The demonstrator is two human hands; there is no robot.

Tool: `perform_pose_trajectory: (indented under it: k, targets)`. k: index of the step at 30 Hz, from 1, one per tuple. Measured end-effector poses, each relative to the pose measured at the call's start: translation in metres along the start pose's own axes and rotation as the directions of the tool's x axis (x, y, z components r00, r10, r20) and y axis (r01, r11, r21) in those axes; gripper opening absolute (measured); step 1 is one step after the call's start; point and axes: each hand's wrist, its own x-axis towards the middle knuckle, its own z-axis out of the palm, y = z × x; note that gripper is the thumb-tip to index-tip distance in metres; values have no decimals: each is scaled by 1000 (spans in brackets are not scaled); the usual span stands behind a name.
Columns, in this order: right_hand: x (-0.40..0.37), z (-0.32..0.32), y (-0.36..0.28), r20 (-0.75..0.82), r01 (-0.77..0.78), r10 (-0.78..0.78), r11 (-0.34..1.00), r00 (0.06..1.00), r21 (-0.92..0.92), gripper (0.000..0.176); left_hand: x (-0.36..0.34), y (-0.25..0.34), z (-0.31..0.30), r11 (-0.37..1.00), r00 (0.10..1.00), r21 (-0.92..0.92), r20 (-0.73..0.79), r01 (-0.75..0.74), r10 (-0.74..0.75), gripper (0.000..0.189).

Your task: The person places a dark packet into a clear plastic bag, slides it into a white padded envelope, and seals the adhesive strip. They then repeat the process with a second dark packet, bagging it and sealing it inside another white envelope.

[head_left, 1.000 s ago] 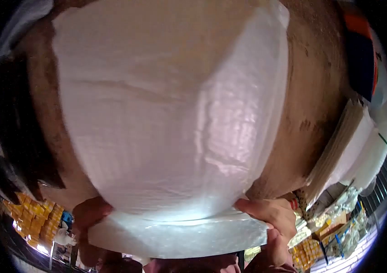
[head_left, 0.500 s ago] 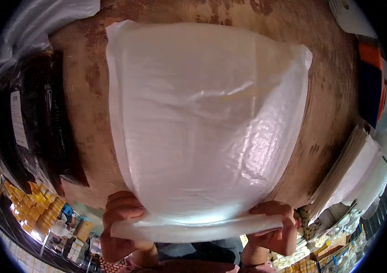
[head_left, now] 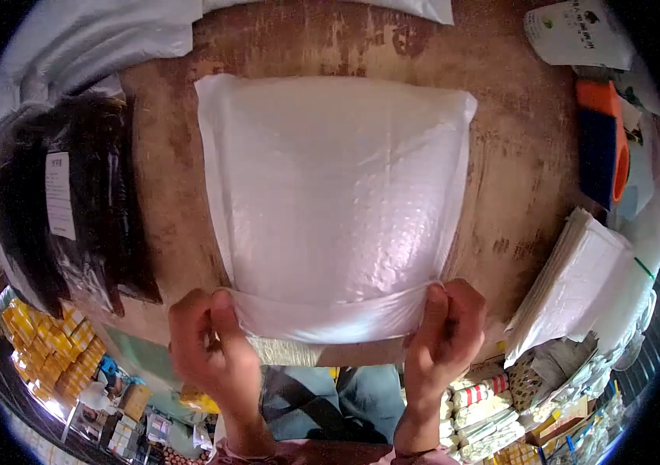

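Note:
A plump white plastic bag [head_left: 330, 186] lies flat on the brown wooden table, its near end folded over into a band across the front. My left hand [head_left: 213, 341] pinches the left end of that fold, thumb on top and fingers curled. At the opposite corner, my right hand [head_left: 446, 333] grips the fold the same way. Both hands rest near the table's front edge. Whatever fills the bag is hidden by the white plastic.
Dark plastic-wrapped packages [head_left: 89, 201] with a white label lie at left. Along the right are an orange and dark blue object [head_left: 605, 143], a stack of flat white bags [head_left: 566, 283] and a printed white pouch [head_left: 578, 35]. Yellow boxes [head_left: 43, 333] are piled beyond the table.
The bag's near end, held raised toward me before, now lies folded over on top of the bag. Both hands have moved forward with it, and the view has shifted.

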Motion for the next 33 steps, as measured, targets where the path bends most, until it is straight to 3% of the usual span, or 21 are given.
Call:
perform_pose_trajectory:
  k: [1,2,5,10,13,14,17,18,20,21,25,27,30,33]
  targets:
    - [2,2,-1,16,-56,55,998,998,29,14,3,3,0,999,999,-31,31,24,-23,4]
    - [11,10,4,-29,169,-169,986,985,-9,1,7,7,0,997,997,-60,62,50,-47,5]
    - [11,5,-8,56,-90,85,993,995,77,2,16,8,-6,944,959,-254,241,212,-150,5]
    - [12,2,3,67,-75,75,997,995,11,11,23,13,-7,980,962,-129,247,149,-114,7]
    - [7,5,-11,11,-189,189,977,982,104,9,23,-6,-2,986,982,-134,146,-97,116,8]
    - [3,6,-18,-54,-173,181,978,982,117,5,25,-4,-5,986,982,-130,146,-104,123,9]
    - [-2,8,-43,-128,-294,346,904,929,310,7,19,5,-2,912,974,-369,198,181,-113,10]
    - [-6,13,-27,-160,-208,274,917,948,340,17,20,8,-7,934,948,-257,266,247,-177,14]
    - [-1,7,-27,3,-312,320,924,948,222,21,21,4,-4,860,934,-384,257,336,-250,17]
    - [0,4,-29,78,-355,346,922,935,156,23,21,2,-1,812,923,-447,258,375,-284,19]
    - [9,10,-28,3,-404,419,872,908,277,26,22,5,4,812,936,-467,192,351,-294,22]
    - [10,11,-31,-1,-405,417,882,909,243,25,21,1,4,855,951,-417,157,307,-265,22]
    - [7,7,-9,-65,-289,300,947,952,138,22,28,0,-3,782,894,-436,244,446,-375,20]
    - [4,6,-27,-271,-83,65,995,961,-56,12,13,3,-10,873,949,-378,60,308,-309,17]
